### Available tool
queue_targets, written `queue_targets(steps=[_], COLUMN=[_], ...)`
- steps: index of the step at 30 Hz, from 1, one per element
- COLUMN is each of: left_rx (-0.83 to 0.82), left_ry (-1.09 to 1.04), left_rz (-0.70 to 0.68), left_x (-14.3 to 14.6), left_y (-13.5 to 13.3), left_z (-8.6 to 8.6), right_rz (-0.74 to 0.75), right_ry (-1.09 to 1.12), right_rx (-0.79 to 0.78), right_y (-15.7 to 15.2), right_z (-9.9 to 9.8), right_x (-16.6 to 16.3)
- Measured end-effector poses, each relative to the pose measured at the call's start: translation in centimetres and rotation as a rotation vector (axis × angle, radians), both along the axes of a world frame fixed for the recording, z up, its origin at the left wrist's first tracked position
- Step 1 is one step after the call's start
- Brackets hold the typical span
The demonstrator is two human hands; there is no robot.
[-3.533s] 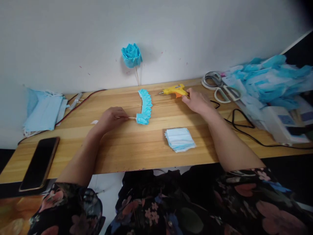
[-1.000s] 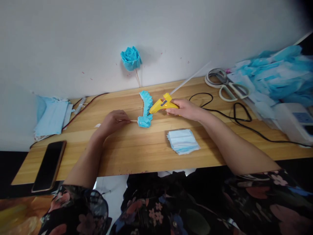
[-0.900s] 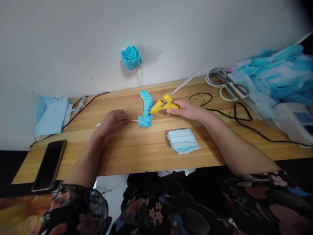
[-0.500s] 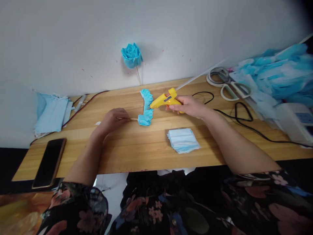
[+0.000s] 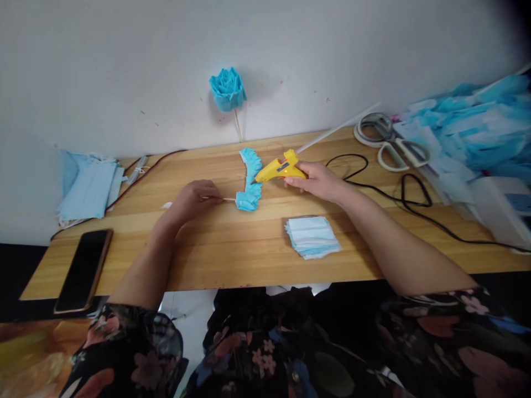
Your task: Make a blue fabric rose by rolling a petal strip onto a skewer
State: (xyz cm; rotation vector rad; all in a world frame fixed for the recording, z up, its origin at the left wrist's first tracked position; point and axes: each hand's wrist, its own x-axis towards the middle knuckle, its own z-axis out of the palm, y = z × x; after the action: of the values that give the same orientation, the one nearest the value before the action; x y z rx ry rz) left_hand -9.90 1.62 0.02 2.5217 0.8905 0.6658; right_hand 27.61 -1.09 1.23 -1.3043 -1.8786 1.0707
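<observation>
My left hand (image 5: 199, 198) is closed on a thin wooden stick (image 5: 229, 199). At the stick's far end sits the near end of a gathered blue strip (image 5: 249, 203), which looks like mask fabric and curves away across the table. In my right hand (image 5: 317, 179) is a yellow glue gun (image 5: 279, 168), a small orange light showing on its body. A long clear glue stick (image 5: 338, 129) juts from its back. The nozzle points left at the strip's middle; whether it touches cannot be made out. Nearer me lies a stack of white and blue cut squares (image 5: 313, 236).
A blue fabric flower (image 5: 228, 90) on a stick stands against the wall. Face masks (image 5: 87, 185) and a phone (image 5: 84, 271) lie left. To the right are scissors (image 5: 402, 155), a tape roll (image 5: 374, 128), a black cord (image 5: 377, 190) and piled blue fabric (image 5: 485, 127).
The whole view has shifted slightly. Both hands keep their holds, and the glue gun's nozzle stays by the strip, perhaps a little farther up it.
</observation>
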Motion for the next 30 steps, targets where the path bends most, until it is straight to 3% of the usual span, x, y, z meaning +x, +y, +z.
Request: queue_targets(steps=[30], left_rx=[0.005], left_ry=[0.011], left_rz=[0.02], left_x=[0.0], left_y=[0.03], left_z=[-0.21], right_rz=[-0.051], right_ry=[-0.295], right_rx=[0.14], right_y=[0.03], right_z=[0.65], right_x=[0.14])
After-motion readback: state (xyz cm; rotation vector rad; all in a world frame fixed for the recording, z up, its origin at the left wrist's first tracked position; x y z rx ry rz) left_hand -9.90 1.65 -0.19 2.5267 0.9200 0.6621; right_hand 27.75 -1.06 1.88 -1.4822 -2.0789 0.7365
